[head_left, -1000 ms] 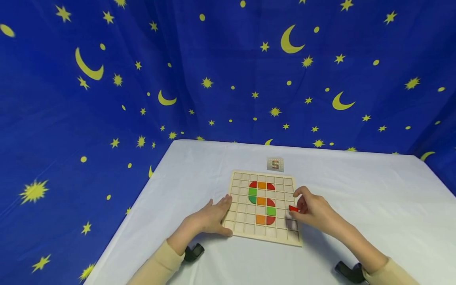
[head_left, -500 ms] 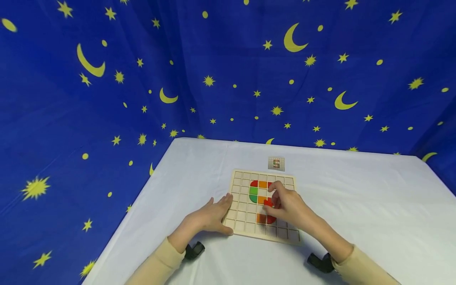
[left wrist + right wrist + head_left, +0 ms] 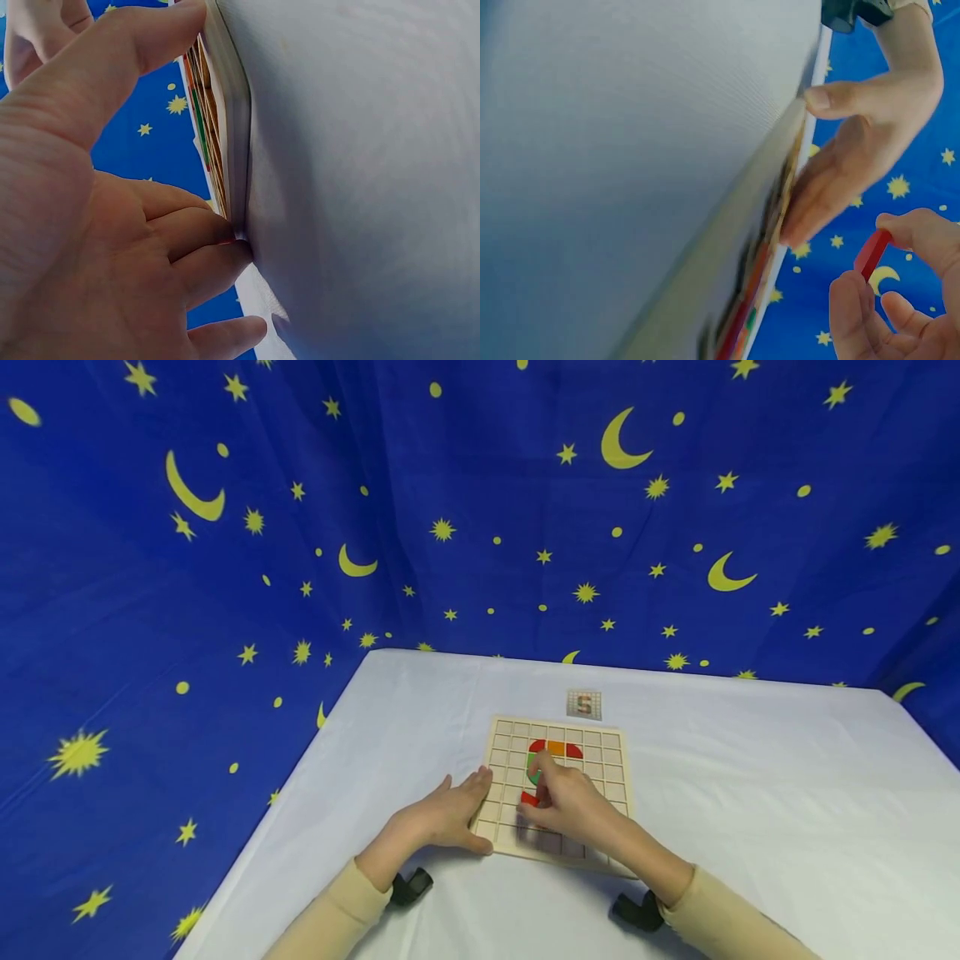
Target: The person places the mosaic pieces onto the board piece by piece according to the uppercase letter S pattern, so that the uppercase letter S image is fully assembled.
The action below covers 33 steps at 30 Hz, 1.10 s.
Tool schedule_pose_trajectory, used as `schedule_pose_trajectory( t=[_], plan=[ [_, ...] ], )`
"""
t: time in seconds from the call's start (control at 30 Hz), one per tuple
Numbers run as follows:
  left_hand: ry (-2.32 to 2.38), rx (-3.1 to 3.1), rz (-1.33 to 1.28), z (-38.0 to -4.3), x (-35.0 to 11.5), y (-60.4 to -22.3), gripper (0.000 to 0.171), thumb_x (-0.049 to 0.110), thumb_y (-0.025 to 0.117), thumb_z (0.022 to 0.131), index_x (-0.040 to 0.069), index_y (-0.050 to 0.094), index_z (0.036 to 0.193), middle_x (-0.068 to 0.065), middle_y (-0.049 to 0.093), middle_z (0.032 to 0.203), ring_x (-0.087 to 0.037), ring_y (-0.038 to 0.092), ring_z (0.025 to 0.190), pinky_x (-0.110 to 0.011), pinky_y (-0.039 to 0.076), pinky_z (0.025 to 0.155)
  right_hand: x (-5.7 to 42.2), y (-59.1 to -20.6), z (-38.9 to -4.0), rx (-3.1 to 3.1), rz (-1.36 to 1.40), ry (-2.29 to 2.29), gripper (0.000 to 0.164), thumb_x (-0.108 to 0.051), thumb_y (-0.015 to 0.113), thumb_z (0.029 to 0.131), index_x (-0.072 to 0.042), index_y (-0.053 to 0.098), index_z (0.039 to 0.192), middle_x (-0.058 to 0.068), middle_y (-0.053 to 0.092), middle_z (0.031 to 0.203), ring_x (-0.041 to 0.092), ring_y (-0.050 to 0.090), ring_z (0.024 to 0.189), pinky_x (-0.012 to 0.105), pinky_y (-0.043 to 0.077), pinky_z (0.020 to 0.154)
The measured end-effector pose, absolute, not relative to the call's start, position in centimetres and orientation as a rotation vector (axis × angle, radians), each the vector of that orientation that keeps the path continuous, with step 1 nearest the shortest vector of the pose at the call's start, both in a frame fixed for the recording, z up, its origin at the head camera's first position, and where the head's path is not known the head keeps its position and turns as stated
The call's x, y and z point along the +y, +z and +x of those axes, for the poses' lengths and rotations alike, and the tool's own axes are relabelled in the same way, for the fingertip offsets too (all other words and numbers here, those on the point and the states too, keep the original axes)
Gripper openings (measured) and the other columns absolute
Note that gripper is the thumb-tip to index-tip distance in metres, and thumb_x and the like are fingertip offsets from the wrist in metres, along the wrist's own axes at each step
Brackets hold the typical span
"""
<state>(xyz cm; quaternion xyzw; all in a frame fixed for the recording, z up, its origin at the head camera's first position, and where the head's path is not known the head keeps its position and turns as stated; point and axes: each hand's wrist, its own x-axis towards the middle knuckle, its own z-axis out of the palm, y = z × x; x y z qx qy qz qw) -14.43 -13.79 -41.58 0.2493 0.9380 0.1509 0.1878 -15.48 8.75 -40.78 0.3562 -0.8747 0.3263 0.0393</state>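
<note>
A square wooden grid board (image 3: 609, 770) lies on the white table. My right hand (image 3: 573, 802) is above its middle, pinching a small red tile (image 3: 529, 798) between thumb and fingers; the right wrist view shows this tile (image 3: 872, 253) with a curved edge. My left hand (image 3: 442, 818) rests along the board's left edge with fingers extended, thumb at the near left corner. At the board's far side sit an orange square (image 3: 556, 748), a red rounded tile (image 3: 574, 751) and another red one, with green (image 3: 532, 767) below. The right hand hides the tiles further down.
Behind the board lies a small pattern card (image 3: 584, 704) showing an S on a grid. Black devices (image 3: 410, 887) are worn at both wrists. A blue curtain (image 3: 465, 485) with yellow stars and moons hangs behind and left of the table.
My right hand has moved left with the red tile, from the board's right edge to over its middle. The left hand has stayed at the left edge.
</note>
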Motion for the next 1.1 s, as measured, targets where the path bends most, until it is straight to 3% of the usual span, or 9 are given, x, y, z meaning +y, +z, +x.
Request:
schedule_pose_trajectory(
  t=[0.3,0.77,1.1],
  plan=[
    [0.429,2.632,0.706,-14.4,-13.8,-41.5,0.105,0.045,0.075,0.076,-0.006,0.017,0.147,-0.02,0.018,0.152,-0.027,0.02,0.14,-0.054,0.012,0.11,8.3,-41.5,-15.5,-2.818,1.068,0.92,0.038,-0.02,0.076,0.079,-0.005,0.05,0.101,-0.01,0.05,0.063,0.002,0.044,0.05,0.02,0.041,0.046],
    [0.413,2.643,0.703,-14.5,-13.8,-41.6,0.105,0.045,0.075,0.076,-0.007,0.018,0.147,-0.02,0.019,0.152,-0.027,0.02,0.14,-0.053,0.013,0.11,8.2,-42.7,-16.0,-2.896,1.095,0.834,0.032,-0.019,0.078,0.078,-0.007,0.054,0.096,-0.005,0.055,0.074,0.005,0.047,0.057,0.02,0.042,0.049],
    [0.416,2.647,0.704,-14.4,-13.7,-41.7,0.105,0.045,0.076,0.076,-0.007,0.019,0.147,-0.021,0.019,0.152,-0.028,0.021,0.14,-0.054,0.013,0.11,8.2,-42.9,-16.0,-2.877,1.115,0.813,0.03,-0.018,0.078,0.077,-0.006,0.055,0.093,-0.006,0.052,0.071,0.006,0.044,0.056,0.02,0.041,0.047]
  ],
)
